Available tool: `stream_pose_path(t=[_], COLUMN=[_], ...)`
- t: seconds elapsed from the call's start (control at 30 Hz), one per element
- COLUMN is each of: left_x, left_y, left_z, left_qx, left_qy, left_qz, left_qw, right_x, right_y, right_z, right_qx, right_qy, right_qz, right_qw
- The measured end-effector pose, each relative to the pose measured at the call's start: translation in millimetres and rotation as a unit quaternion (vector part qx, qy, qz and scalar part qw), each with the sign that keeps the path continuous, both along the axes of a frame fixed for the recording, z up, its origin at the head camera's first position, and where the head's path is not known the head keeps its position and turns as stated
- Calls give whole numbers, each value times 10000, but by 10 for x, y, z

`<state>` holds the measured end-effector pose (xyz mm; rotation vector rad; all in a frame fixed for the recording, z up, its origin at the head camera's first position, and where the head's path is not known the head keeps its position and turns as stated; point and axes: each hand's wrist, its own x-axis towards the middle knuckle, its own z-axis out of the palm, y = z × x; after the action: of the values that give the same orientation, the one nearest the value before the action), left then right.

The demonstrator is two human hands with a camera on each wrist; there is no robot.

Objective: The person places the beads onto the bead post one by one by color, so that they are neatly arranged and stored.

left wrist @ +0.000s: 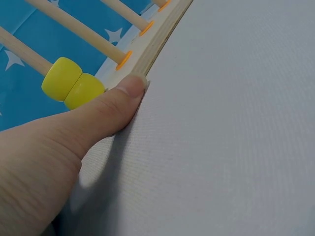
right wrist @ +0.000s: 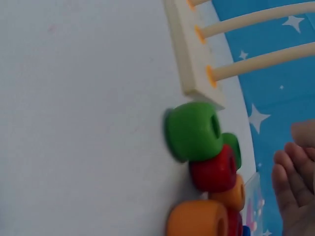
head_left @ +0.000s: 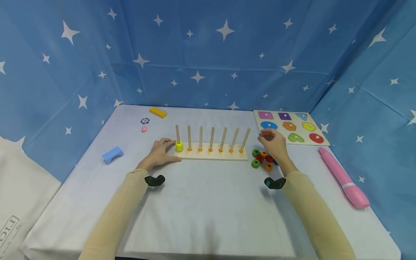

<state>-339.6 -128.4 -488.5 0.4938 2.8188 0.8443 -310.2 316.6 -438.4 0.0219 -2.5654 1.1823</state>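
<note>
Far left of the head view: a blue block (head_left: 112,154) lies alone on the white cloth (head_left: 208,209); a yellow bar (head_left: 158,112), a dark chip (head_left: 144,121) and a pink die (head_left: 144,129) sit in the upper left of the tabletop.

Left of centre: the left hand (head_left: 160,154) rests flat on the cloth against the left end of the peg board (head_left: 211,154). In the left wrist view the thumb (left wrist: 115,105) presses the board's corner, fingers relaxed, gripping nothing. We judge this is bracing, so the board does not slide.

Seven pegs (head_left: 212,138) stand in a row, tilting slightly to the right in the picture. Yellow beads (head_left: 179,146) sit at the foot of the leftmost peg; the left wrist view shows two, touching. The other pegs are bare.

Right of centre: the loose beads (head_left: 261,159), green, red and orange, are bunched on the cloth just beside the board's right end, within easy reach. The right hand (head_left: 273,142) hovers over them, fingers loosely curled. We cannot tell whether it holds a bead; the right wrist view shows only fingertips (right wrist: 294,172) at the frame's right edge.

Upper right: a shape puzzle (head_left: 290,126) lies flat. Far right: a pink pen-shaped thing (head_left: 343,178) lies along the table edge.

Surroundings: white cloth on the table, blue star-printed fabric (head_left: 208,54) on three sides.
</note>
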Motion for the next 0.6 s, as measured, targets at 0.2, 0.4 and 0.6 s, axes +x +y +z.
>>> stream_pose_path(t=[0.2,0.4,0.6], left_x=[-14,-18,-6], left_y=[12,11,3], left_z=[-4,-17,-24], left_qx=[-40,-67,-21], left_qy=[110,57,62], left_qz=[-7,9,28], left_qw=[9999,10000,10000], right_x=[41,54,57], right_y=[69,70,78], right_z=[-134,-219,-259], right_qx=[695,1185,1392], right_qy=[-646,-1203,-1280], right_qz=[569,783,795], right_qw=[9939,9825,9787])
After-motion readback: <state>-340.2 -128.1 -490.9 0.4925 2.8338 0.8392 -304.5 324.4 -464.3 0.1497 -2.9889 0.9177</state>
